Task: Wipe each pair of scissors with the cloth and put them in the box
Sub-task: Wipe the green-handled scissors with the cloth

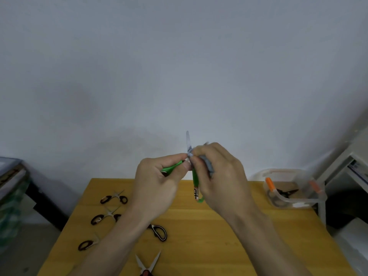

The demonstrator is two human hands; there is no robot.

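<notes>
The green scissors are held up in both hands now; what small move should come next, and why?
Probably draw the grey cloth in the right hand up along the raised blade toward its tip. The left hand grips a handle of the open green scissors, the cloth sits near the pivot, and the blade above it looks not yet covered.

Wooden table [209, 236] — scissors [114, 198], clear box [294, 200].

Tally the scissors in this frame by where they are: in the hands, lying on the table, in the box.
In the hands: 1, the green-handled scissors, held by the left hand and right hand with the grey cloth
On the table: 5
In the clear box: 1 visible, black-handled
Total: 7
</notes>
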